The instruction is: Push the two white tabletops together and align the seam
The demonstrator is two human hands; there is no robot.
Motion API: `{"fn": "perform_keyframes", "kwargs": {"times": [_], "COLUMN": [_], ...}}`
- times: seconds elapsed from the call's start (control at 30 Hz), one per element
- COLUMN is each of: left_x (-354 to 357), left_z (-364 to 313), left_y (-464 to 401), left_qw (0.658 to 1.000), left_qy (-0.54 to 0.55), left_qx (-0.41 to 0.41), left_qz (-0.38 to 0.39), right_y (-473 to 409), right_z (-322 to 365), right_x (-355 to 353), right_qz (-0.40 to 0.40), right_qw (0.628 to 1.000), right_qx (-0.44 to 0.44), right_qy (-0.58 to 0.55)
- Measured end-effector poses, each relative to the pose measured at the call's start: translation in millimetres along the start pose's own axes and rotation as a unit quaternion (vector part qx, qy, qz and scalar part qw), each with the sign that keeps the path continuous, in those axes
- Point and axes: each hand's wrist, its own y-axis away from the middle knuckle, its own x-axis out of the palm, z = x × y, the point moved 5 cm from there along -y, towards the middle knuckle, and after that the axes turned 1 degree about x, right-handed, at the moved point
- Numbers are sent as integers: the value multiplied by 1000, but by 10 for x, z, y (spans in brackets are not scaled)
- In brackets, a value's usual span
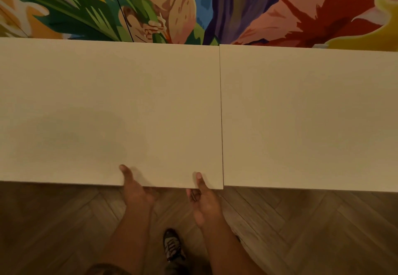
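Observation:
Two white tabletops fill the middle of the head view. The left tabletop (107, 102) and the right tabletop (312, 113) lie side by side, with a thin dark seam (221, 113) between them. The right top's near edge sits slightly nearer to me than the left top's. My left hand (134, 186) grips the left tabletop's near edge, thumb on top and fingers underneath. My right hand (203, 199) holds the same edge close to the seam corner, thumb on top.
A colourful mural wall (193, 5) stands directly behind both tabletops. Herringbone wood floor (301, 231) runs below the near edges. My shoe (172, 244) is on the floor between my forearms.

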Motion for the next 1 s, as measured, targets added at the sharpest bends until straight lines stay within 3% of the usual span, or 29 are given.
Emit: {"fn": "perform_keyframes", "kwargs": {"times": [0.1,0.2,0.37,0.63,1.0], "left_x": [-84,-116,-202,-100,-55], "left_z": [-280,-346,-388,-408,-339], "left_y": [-215,-317,-357,-395,-274], "left_qw": [998,997,992,997,999], "left_qy": [-26,-52,-82,-35,-45], "left_qx": [19,24,20,-1,-7], "left_qz": [-52,-43,-91,-62,-12], "right_y": [-13,-30,-92,-164,-122], "right_z": [-91,-188,-217,-161,-117], "right_x": [110,141,160,226,216], "right_qz": [4,1,-25,-66,-46], "right_qw": [1000,999,999,997,998], "right_qx": [20,26,-20,-44,-35], "right_qy": [-21,-37,-30,-5,-36]}}
